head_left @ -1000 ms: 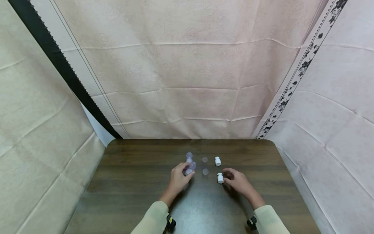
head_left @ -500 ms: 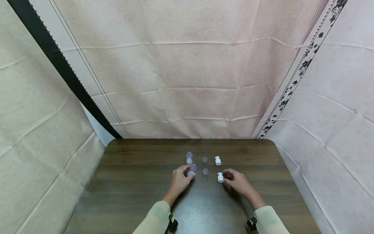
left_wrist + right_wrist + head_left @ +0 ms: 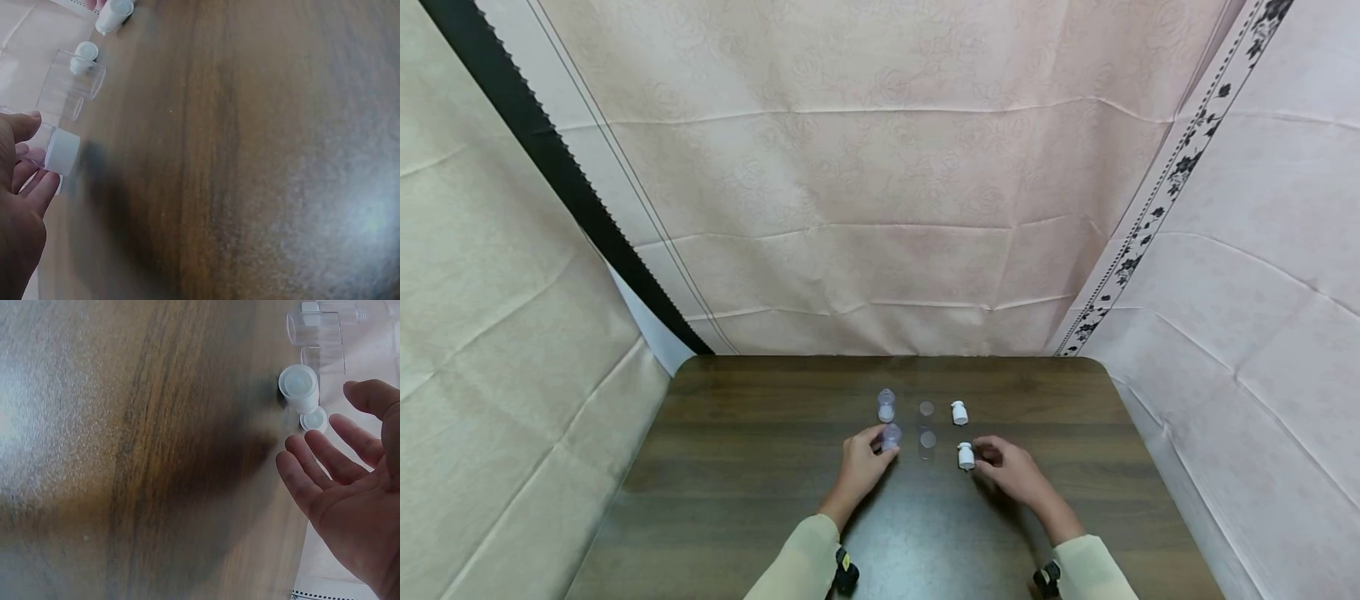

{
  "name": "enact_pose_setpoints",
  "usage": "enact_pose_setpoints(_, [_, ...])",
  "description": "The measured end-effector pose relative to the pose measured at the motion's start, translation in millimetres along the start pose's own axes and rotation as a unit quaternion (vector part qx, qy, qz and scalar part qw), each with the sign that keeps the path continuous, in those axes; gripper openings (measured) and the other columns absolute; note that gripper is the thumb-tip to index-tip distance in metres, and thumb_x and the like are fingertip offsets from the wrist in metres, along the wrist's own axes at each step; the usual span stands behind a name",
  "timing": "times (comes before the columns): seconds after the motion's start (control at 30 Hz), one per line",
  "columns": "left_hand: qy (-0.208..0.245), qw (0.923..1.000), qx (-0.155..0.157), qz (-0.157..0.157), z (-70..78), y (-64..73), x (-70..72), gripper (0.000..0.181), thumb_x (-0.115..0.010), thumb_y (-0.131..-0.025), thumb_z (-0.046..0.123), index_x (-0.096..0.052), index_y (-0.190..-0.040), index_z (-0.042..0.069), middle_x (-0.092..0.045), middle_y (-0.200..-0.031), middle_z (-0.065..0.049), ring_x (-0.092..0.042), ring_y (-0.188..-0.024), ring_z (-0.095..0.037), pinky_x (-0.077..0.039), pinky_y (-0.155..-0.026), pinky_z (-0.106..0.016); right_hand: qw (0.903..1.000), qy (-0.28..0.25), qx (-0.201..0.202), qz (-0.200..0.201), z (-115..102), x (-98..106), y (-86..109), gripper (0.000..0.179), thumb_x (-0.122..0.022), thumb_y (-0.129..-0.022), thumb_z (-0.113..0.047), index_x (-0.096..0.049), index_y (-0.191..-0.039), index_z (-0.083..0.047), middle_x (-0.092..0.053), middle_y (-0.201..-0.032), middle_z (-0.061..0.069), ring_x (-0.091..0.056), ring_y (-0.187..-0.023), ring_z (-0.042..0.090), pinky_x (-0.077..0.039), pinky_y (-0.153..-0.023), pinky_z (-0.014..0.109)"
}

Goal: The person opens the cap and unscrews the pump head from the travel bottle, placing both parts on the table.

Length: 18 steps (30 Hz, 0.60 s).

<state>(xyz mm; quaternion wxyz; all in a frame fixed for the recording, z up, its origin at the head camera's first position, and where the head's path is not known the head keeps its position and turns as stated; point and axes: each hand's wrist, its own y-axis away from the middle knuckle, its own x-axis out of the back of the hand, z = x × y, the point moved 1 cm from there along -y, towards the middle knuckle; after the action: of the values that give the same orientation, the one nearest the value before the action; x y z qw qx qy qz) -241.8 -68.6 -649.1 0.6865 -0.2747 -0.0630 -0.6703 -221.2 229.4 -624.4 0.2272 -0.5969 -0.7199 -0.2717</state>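
Note:
In the head view my left hand pinches a small clear bottle with a white base between thumb and fingers. The left wrist view shows the white base facing the camera, with the thumb above and fingers beneath. A similar clear bottle stands just beyond. My right hand is beside the nearer white pump-like piece. From the right wrist, its fingers look spread and loosely extended, with a gap to that white piece. Another white piece stands behind it.
Two clear cylinders stand in a column between the bottles and the white pieces. Everything is on a brown wooden table with rounded far corners. Pale cloth hangings enclose the back and both sides.
My left hand has shifted slightly right and the bottle in it, tilted before, now looks more upright. My right hand has moved very slightly down beside the white piece.

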Motion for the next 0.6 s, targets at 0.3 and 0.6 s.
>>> enact_pose_setpoints(0.3, [0.018,0.9992,0.031,-0.02,-5.5,1.1,-0.7,0.041,-0.084,-0.083,0.001,-0.071,-0.121,-0.004,-0.074,-0.117,-0.024,-0.073,-0.107,-0.032,-0.061,-0.087,-0.035,0.9999,-0.011,0.005,0.009,1,-3,2.5,0.032,-0.074,-0.095,-0.013,-0.069,-0.126,-0.011,-0.074,-0.119,0.009,-0.07,-0.111,0.027,-0.056,-0.094,0.047])
enact_pose_setpoints(0.6, [-0.004,0.9992,0.008,-0.039,-5.5,1.5,5.2,0.048,-0.083,-0.084,0.004,-0.066,-0.128,-0.004,-0.073,-0.118,-0.021,-0.072,-0.11,-0.031,-0.061,-0.09,-0.038,0.9989,-0.036,0.007,0.031,-12,-1,5.6,0.026,-0.068,-0.099,-0.011,-0.07,-0.125,-0.009,-0.074,-0.119,0.01,-0.071,-0.111,0.029,-0.058,-0.093,0.047])
